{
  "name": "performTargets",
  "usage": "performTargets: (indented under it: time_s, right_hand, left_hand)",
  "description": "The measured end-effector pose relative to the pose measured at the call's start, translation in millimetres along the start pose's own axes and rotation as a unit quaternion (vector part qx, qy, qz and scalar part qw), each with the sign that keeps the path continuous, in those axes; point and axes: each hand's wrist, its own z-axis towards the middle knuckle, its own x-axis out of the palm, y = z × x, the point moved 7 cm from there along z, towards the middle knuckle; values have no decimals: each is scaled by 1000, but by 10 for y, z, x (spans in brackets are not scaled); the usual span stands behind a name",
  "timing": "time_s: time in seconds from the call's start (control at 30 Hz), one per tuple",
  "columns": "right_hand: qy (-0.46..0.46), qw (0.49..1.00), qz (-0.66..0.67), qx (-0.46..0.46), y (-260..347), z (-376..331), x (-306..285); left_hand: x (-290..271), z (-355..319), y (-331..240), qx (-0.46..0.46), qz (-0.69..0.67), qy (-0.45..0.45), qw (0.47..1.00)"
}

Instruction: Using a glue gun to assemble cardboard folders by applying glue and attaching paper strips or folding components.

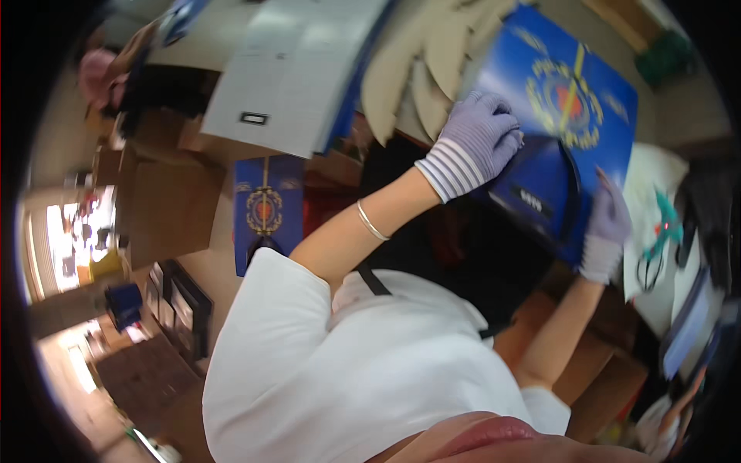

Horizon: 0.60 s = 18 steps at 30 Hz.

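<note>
The left hand [477, 144] pinches an edge of the blue printed packaging [567, 89]; the right hand [610, 216] touches its side, grip unclear. Lying between and beyond them, it seems light, stiff, easily creased, best held by edges.

Glossy blue card [573, 86] throws back pale light at two o'clock, its darker blue flap [546, 179] smooth with a softer sheen. Ribbed knit cloth with a matt face makes up the left glove [480, 137], also toward two o'clock; the right glove [608, 220], at three, is matt cloth too, its texture blurred. A polished metal bracelet [368, 222] gleams at center. At six o'clock, the white shirt [340, 370] is soft, matt, creased cloth. Grey sheets [289, 77] at eleven look smooth and satiny, like coated paper. Matt brown cardboard forms the carton [170, 197] at nine.
</note>
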Motion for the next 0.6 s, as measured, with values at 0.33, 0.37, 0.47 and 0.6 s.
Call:
performTargets:
  time_s: [0.33,0.37,0.47,0.6]
  right_hand:
    - [-80,973,-200,86,-557,-245,-915]
    - [-104,986,-131,14,-408,-273,-987]
    - [-162,986,-30,-26,-172,-328,-1184]
    - [-69,965,168,-190,231,-215,-909]
  left_hand:
    - [418,-222,-200,55,250,87,963]
    - [425,-179,-127,18,244,117,963]
    - [-204,-51,30,-54,32,-118,991]
    - [-745,-268,294,-153,-360,-93,915]
